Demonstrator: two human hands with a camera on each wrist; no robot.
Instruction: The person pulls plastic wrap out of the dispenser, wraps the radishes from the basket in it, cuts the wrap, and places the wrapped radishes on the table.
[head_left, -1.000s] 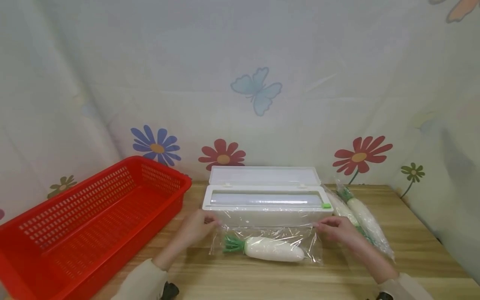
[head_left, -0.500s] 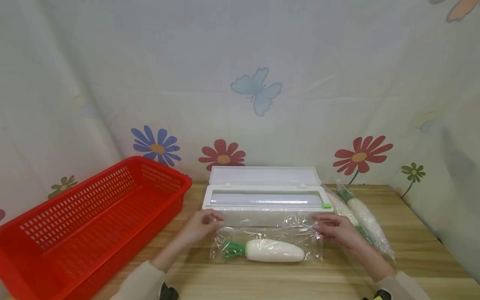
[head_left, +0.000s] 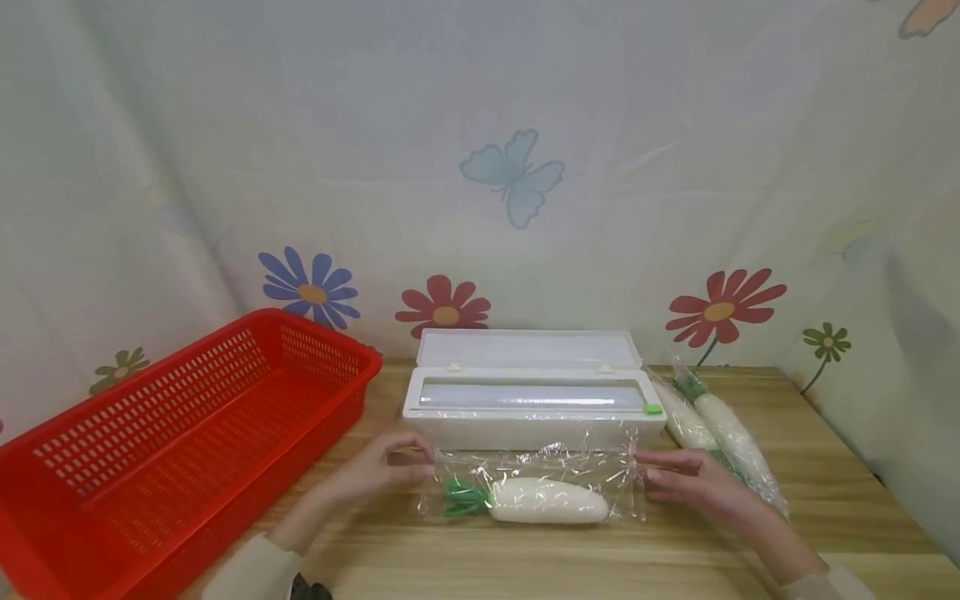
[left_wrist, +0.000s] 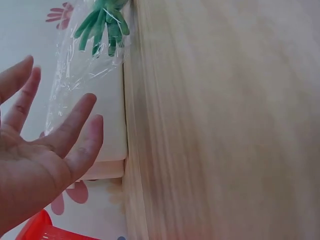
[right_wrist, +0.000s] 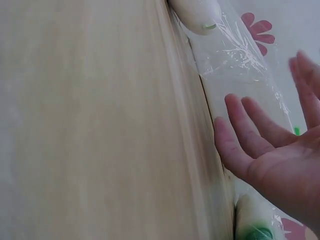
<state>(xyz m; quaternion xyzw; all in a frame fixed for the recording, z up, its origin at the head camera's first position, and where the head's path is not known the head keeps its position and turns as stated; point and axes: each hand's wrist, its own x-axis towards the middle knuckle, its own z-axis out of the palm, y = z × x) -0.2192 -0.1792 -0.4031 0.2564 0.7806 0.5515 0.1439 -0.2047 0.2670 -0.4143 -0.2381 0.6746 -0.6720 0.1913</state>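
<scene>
A white radish [head_left: 551, 502] with green leaf stubs [head_left: 465, 498] lies on the table, leaves to the left, under clear cling film [head_left: 626, 483]. My left hand [head_left: 382, 467] is at the film's left edge; in the left wrist view its fingers [left_wrist: 80, 120] are spread, with nothing between them. On the other side, my right hand [head_left: 697, 483] is near the film's right edge, and the right wrist view shows its fingers [right_wrist: 247, 132] apart and loosely bent. Just behind the radish stands a white film dispenser [head_left: 480, 432], lid raised, with the roll [head_left: 525, 397] inside.
Two more radishes in clear film [head_left: 731, 433] lie to the right of the dispenser. A long red plastic basket [head_left: 225, 492] stands at the left. A flower-printed cloth [head_left: 585, 283] hangs behind the wooden table [head_left: 465, 567].
Both hands have let go of the film's far edge and moved slightly outward and toward me. The film now lies lower and more crumpled around the radish.
</scene>
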